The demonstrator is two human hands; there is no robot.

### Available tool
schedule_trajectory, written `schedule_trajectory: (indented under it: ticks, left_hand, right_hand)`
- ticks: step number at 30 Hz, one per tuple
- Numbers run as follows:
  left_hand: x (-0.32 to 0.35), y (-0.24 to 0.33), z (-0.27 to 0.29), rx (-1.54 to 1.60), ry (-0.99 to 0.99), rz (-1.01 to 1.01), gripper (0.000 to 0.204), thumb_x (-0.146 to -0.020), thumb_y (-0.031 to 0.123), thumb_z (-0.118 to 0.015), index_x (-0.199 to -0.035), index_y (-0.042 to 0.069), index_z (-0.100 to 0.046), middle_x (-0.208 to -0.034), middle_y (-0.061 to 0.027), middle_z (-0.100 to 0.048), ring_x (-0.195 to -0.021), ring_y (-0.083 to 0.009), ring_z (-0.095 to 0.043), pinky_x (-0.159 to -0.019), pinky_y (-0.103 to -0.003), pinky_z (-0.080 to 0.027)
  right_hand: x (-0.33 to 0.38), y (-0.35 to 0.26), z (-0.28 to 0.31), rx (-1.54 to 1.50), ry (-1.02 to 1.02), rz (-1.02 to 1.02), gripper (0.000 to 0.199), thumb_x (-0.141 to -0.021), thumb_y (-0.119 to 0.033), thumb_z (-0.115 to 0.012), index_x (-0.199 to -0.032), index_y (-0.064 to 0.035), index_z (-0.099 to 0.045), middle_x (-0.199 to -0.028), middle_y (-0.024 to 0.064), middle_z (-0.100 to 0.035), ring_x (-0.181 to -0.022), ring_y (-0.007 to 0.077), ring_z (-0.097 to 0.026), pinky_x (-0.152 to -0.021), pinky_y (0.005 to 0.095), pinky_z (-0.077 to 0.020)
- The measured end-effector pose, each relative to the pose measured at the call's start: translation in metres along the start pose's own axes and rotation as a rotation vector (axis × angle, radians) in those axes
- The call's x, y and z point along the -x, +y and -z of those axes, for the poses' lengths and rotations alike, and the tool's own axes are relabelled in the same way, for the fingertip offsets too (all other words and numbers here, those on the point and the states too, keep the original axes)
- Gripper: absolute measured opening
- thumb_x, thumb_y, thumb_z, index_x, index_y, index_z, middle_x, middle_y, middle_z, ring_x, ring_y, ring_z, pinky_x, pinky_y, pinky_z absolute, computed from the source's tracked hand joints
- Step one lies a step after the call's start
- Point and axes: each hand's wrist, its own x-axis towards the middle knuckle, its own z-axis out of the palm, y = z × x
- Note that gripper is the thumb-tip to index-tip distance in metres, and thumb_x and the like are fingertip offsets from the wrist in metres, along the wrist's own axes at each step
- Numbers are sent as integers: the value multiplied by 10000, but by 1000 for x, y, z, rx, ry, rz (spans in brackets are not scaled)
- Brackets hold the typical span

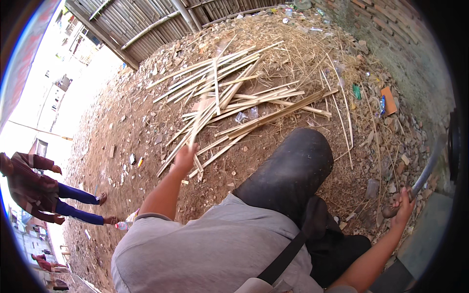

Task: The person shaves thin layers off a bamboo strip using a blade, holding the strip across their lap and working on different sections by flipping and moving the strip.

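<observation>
My left hand [184, 159] is closed around the near end of a pale bamboo strip [199, 121]. The strip slants up and away over a loose pile of split bamboo strips [239, 105] on the ground, and its far part is blurred. Out to the right, my right hand [403, 207] grips the handle of a knife with a long, curved grey blade [430, 165]. The rounded brown butt of the handle shows below my fingers. The blade points up, well apart from the bamboo and close to the wall.
A rough wall [410, 53] runs along the right, and a bamboo fence [156, 24] closes the far side. Stony brown soil [122, 161] carries straw and litter. At the left a person in blue trousers [78, 195] stands near a plastic bottle [123, 225].
</observation>
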Motion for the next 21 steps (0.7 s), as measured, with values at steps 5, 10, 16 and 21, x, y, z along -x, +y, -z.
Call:
schedule_trajectory:
  ticks: [5,10,16,21]
  left_hand:
    - [-51,-169,93,152,576,229,755,-963,678,-539,-969,-69,-654,-865,-204,-658,-819,-323,-620,-769,-463,-489]
    - [4,-214,90,-95,642,471,903,-949,745,-457,-1062,-126,-665,-1048,-316,-688,-1052,-449,-654,-913,-488,-492]
    - [31,-210,30,-128,283,575,893,-943,771,-418,-1099,-64,-692,-1130,-314,-683,-1126,-487,-622,-972,-519,-461]
    - [44,-122,-10,-127,56,358,805,-984,719,-415,-984,-43,-675,-916,-226,-688,-880,-372,-654,-820,-491,-489]
  right_hand:
    - [-1,0,0,-30,11,-3,229,-957,-225,-714,-1058,-131,-531,-709,-41,-440,-557,65,-441,-511,254,-378]
    - [-4,6,9,-21,-32,15,227,-961,-222,-713,-1070,-124,-540,-708,-41,-440,-560,65,-444,-519,259,-378]
    - [-3,6,4,23,16,15,210,-965,-223,-713,-1027,-123,-539,-698,-41,-442,-559,67,-445,-514,254,-372]
    - [-4,7,6,63,24,11,216,-963,-226,-716,-1020,-125,-534,-691,-42,-442,-548,71,-438,-504,256,-371]
